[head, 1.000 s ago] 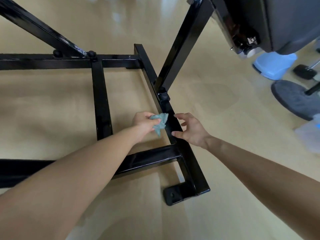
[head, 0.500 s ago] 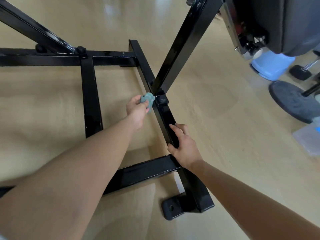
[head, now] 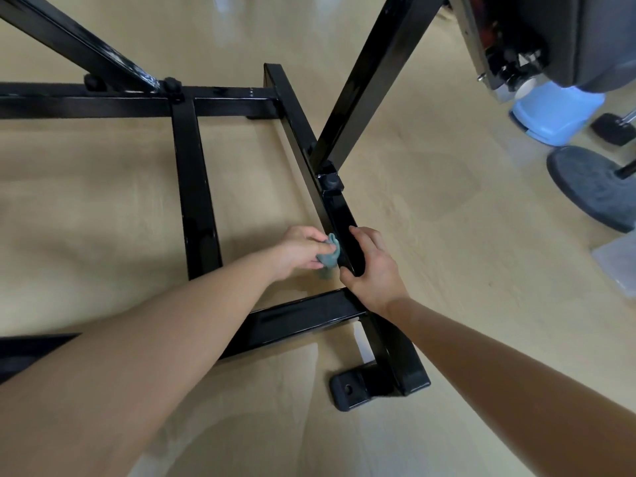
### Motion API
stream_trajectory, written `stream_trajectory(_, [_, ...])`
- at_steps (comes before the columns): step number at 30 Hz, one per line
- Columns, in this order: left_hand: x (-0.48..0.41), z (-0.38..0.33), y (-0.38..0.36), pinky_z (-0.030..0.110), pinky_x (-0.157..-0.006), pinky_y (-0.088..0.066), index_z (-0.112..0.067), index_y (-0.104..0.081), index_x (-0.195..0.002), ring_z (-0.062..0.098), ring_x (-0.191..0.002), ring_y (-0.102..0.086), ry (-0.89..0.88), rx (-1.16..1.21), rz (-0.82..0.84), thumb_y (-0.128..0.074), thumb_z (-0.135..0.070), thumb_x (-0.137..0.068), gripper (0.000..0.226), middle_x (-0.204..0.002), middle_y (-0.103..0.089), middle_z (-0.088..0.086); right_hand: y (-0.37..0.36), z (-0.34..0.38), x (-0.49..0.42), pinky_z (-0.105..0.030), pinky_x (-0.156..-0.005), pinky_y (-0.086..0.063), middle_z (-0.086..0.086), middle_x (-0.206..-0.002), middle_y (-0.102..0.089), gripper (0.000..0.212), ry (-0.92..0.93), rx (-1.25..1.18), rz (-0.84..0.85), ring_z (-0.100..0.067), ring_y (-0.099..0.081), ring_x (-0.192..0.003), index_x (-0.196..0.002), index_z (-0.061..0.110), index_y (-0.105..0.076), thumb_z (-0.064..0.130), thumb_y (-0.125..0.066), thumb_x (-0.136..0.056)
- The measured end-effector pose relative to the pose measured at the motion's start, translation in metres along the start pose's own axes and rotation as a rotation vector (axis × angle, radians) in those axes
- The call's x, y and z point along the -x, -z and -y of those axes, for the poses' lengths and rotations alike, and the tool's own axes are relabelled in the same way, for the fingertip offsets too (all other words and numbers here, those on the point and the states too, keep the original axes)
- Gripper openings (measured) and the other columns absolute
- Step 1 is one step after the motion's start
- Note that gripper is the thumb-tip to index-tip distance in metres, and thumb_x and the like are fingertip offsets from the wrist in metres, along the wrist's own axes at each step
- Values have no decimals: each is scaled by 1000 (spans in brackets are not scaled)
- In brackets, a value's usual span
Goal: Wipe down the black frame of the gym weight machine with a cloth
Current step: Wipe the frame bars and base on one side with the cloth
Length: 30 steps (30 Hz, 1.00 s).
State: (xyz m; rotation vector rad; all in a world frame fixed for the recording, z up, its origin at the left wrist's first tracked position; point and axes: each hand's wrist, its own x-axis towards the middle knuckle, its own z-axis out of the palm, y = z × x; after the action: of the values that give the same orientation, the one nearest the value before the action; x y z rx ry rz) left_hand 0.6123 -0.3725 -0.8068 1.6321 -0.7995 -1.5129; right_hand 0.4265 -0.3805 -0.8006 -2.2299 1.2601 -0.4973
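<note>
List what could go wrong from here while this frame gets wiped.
1. The right hand grips the glossy black base rail right beside the small blue-green cloth; it may block the stroke and leave fingerprints.
2. The left hand holds the cloth bunched small, so it may miss the rail's top face.
3. The black bolt cap further up the rail could snag the cloth or knuckles.

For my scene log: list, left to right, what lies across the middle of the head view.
Inner bar → left hand → cloth → outer bar → right hand → grey disc.
</note>
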Motion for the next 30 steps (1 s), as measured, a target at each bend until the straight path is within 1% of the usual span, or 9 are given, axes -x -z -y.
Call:
stream_trajectory(4, [20, -1, 0, 23, -72, -60, -20, -71, -105, 16, -90, -75, -49, 65, 56, -81, -22, -85, 22, -106, -74, 7, 3, 6, 5, -32, -109, -41, 1, -136, -49, 77, 122, 46, -29, -17, -51, -124, -153, 21, -37, 31, -74, -87])
stream_trajectory(6, [27, -1, -3, 21, -71, -59, -21, -72, -106, 13, -87, -76, -90, 84, 27, -83, -27, -83, 26, -102, -76, 3, 4, 7, 8, -44, -102, -45, 0, -129, -58, 59, 206, 120, -117, -22, -52, -119, -142, 18, -52, 33, -72, -89])
stream_trajectory(9, [35, -3, -10, 19, -67, -56, -22, -71, -107, 12, -84, -76, -139, 116, 9, -85, -31, -80, 32, -95, -78, -2, 12, 10, 6, -41, -90, -44, 7, -110, -67, 33, 236, 145, -188, -18, -52, -108, -121, 21, -66, 25, -71, -89])
stream_trajectory(13, [44, -4, -19, 27, -77, -57, -24, -68, -112, 18, -96, -73, -233, 22, -81, -78, -33, -87, 28, -104, -76, -6, 46, 12, -14, -17, -69, -51, 14, -90, -65, 23, -60, -228, -173, -12, -61, -75, -103, 25, -63, 7, -66, -89])
stream_trajectory(16, [55, 14, -24, 38, -98, -50, -33, -59, -126, 11, -112, -62, -341, -468, -45, -75, -43, -86, 44, -120, -65, -13, 78, -1, -27, -32, -67, -59, 3, -89, -62, 13, -263, -419, -240, -20, -63, -75, -100, 14, -62, 5, -66, -92])
stream_trajectory(20, [69, 36, -29, 47, -109, -42, -32, -37, -149, 20, -132, -47, -448, -854, -34, -64, -56, -90, 70, -140, -49, -4, 100, -21, -22, -34, -72, -58, -5, -96, -62, 18, -420, -527, -39, -23, -65, -88, -100, 14, -61, -1, -65, -90])
stream_trajectory(25, [76, 37, -30, 41, -114, -35, -29, -31, -155, 19, -142, -35, -567, -1191, -162, -36, -75, -90, 80, -158, -32, -5, 97, -33, -10, -44, -91, -58, -10, -107, -69, 23, -575, -538, 320, -26, -68, -99, -109, 15, -60, 2, -64, -91])
stream_trajectory(27, [79, 36, -32, 41, -114, -33, -30, -33, -155, 19, -142, -34, -624, -1252, -193, -27, -78, -88, 82, -160, -30, -5, 92, -37, -5, -43, -87, -60, -16, -119, -67, 29, -634, -503, 494, -31, -67, -109, -119, 11, -60, 3, -66, -91])
stream_trajectory(30, [77, 34, -33, 42, -112, -35, -36, -36, -153, 16, -143, -33, -663, -1284, -178, -25, -78, -88, 78, -162, -30, -8, 90, -43, -1, -38, -78, -61, -18, -122, -63, 34, -696, -557, 580, -33, -66, -106, -123, 10, -61, 2, -67, -90])
